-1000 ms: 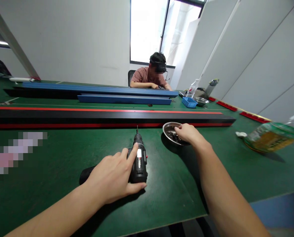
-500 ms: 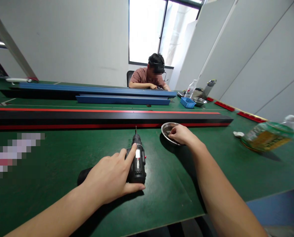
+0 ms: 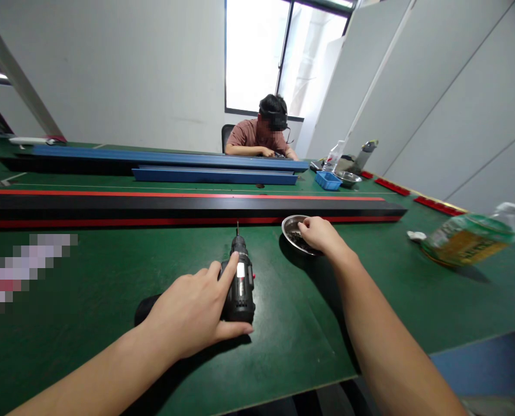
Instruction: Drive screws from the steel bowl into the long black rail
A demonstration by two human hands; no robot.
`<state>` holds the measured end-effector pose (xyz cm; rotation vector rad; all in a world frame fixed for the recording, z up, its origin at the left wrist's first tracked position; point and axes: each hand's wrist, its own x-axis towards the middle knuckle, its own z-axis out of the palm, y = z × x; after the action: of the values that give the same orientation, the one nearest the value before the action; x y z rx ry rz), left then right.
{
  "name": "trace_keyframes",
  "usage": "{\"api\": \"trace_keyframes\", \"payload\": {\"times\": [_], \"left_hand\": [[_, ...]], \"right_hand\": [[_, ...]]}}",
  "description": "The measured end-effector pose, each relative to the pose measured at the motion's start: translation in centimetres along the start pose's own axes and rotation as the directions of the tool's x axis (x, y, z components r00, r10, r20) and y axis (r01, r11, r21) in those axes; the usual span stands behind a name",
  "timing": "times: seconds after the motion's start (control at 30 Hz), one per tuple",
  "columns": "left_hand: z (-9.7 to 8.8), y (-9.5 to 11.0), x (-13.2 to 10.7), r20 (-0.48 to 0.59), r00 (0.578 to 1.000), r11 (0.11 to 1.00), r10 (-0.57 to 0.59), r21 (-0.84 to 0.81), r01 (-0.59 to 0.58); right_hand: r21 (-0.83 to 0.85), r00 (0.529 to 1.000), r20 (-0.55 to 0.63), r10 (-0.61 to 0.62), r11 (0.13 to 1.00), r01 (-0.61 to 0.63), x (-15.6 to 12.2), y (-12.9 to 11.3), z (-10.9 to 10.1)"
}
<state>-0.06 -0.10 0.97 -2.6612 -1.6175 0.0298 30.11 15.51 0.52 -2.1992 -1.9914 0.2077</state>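
My left hand (image 3: 192, 315) lies over a black cordless drill (image 3: 239, 286) that rests on its side on the green table (image 3: 88, 277), fingers wrapped round its body, index finger stretched along the top. The drill's bit points away from me toward the long black and red bar (image 3: 175, 205). My right hand (image 3: 320, 234) reaches into a small metal bowl (image 3: 291, 226) holding several small dark pieces; its fingers are curled down into the bowl, and what they pinch is hidden.
Blue bars (image 3: 214, 173) lie further back. A person (image 3: 261, 136) sits at the far side. A blue tray (image 3: 329, 180), another metal bowl (image 3: 348, 178) and bottles stand at the back right. A plastic bottle (image 3: 467, 240) lies at my right. The table's front edge is close.
My right hand has shifted slightly within the bowl and its fingers have curled in. My left hand and the drill have stayed put.
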Motion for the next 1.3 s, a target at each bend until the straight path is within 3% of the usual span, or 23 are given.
{"api": "trace_keyframes", "payload": {"times": [0.2, 0.37, 0.5, 0.63, 0.8, 1.0, 1.3], "left_hand": [[0.0, -0.1, 0.0, -0.006, 1.000, 1.000, 0.001, -0.005, -0.002], [-0.1, -0.1, -0.2, 0.012, 1.000, 1.000, -0.001, -0.006, 0.001], [-0.3, 0.2, -0.4, 0.025, 1.000, 1.000, 0.008, -0.022, -0.007], [-0.4, 0.4, -0.5, 0.033, 0.999, 1.000, 0.018, -0.026, -0.017], [-0.3, 0.4, -0.5, 0.027, 0.999, 0.999, 0.029, -0.022, -0.029], [-0.2, 0.4, -0.6, 0.030, 0.999, 0.999, 0.037, -0.020, -0.037], [-0.4, 0.5, -0.5, 0.033, 0.999, 0.999, 0.032, -0.026, -0.032]], "right_hand": [[0.064, 0.997, -0.047, 0.054, 0.997, -0.051, -0.1, -0.2, 0.3], [0.132, 0.991, -0.132, 0.027, 0.991, -0.009, -0.5, -0.6, 0.1], [0.261, 0.953, -0.296, -0.068, 0.954, 0.149, -1.3, -2.2, -0.6], [0.407, 0.900, -0.394, -0.189, 0.841, 0.355, -2.8, -6.0, -0.3], [0.528, 0.896, -0.329, -0.298, 0.729, 0.436, -2.8, -10.2, 3.2], [0.601, 0.949, -0.246, -0.200, 0.736, 0.311, 0.7, -11.3, 7.7], [0.620, 0.936, -0.203, -0.288, 0.702, 0.350, 1.7, -11.2, 8.7]]}}
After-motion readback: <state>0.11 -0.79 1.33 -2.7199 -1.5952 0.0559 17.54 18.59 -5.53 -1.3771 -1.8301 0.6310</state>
